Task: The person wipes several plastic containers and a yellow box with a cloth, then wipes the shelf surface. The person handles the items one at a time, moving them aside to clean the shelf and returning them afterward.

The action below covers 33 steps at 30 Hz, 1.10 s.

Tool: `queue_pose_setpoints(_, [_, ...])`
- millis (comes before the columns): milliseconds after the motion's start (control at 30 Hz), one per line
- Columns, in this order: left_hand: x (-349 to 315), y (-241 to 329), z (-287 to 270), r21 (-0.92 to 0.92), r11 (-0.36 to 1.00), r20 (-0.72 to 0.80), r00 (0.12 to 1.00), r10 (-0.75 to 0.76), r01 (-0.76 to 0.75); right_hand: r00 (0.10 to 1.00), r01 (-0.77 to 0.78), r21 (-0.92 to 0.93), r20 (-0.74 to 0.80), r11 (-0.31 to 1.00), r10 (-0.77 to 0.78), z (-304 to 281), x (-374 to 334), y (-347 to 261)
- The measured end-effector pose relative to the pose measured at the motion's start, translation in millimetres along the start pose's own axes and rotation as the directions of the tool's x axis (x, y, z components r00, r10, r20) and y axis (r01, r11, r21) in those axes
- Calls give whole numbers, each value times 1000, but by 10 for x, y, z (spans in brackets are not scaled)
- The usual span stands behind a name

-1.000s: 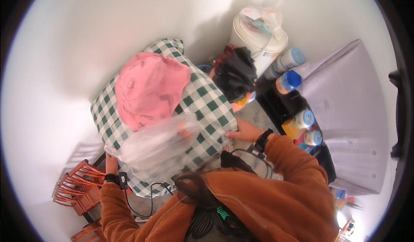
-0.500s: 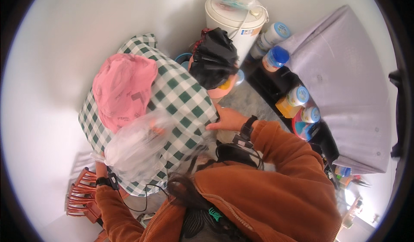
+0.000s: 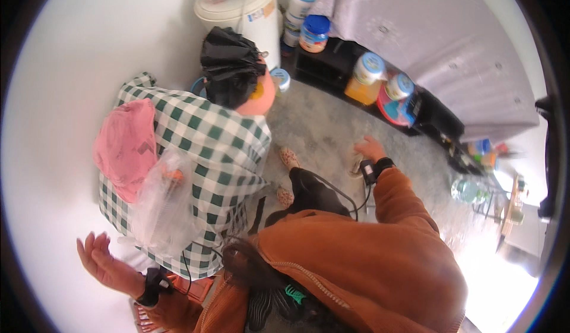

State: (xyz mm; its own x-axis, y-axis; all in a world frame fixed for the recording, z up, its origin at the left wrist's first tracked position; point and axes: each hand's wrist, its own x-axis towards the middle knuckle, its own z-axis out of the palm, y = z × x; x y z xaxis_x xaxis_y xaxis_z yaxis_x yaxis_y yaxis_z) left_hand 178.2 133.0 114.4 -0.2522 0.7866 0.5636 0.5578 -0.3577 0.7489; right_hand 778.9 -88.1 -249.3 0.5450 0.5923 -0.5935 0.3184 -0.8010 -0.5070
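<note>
My left hand (image 3: 110,267) is raised beside the near left edge of a table, holding nothing, its fingers loosely spread. My right hand (image 3: 371,149) hangs out over the concrete floor, fingers stretched out and nothing seen in them. A green-and-white checkered cloth (image 3: 222,140) covers the table. On it lie a pink plastic bag (image 3: 126,149) and a clear plastic bag (image 3: 163,208) with something orange inside. Neither hand touches the cloth. A small pale thing (image 3: 355,164) shows below my right hand, too unclear to name.
Beyond the table stands a pinkish bin (image 3: 264,95) topped with a black plastic bag (image 3: 228,68). Behind it is a white lidded bucket (image 3: 237,15). Several jars, including a blue-lidded jar (image 3: 314,34), line a low black shelf (image 3: 326,65) under a grey cloth (image 3: 409,30).
My right hand has left the table's right edge and swung right over the floor. My left hand has come away from the table's left side. The view has turned right.
</note>
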Motion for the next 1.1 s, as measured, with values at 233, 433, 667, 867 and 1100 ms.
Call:
queue_pose_setpoints(233, [-294,541,775,-379,890,364,843,395,-254,993,113,-647,95,754,-67,272,-608,1500])
queue_pose_setpoints(433, [-439,915,1276,-417,886,567,703,430,-205,908,-93,292,-367,952,201,373,-945,1831])
queue_pose_setpoints(667, [-1116,1596,2408,-264,960,846,455,279,-97,909,134,830,-320,542,266,136,-890,1275])
queue_pose_setpoints(867, [-2353,1981,3848,-261,946,933,-203,298,193,939,341,916,-341,213,-35,-898,-1129,514])
queue_pose_setpoints(1100, [-3866,1750,4827,-432,895,784,-444,435,114,821,327,938,-342,-114,-456,-1407,-1351,508])
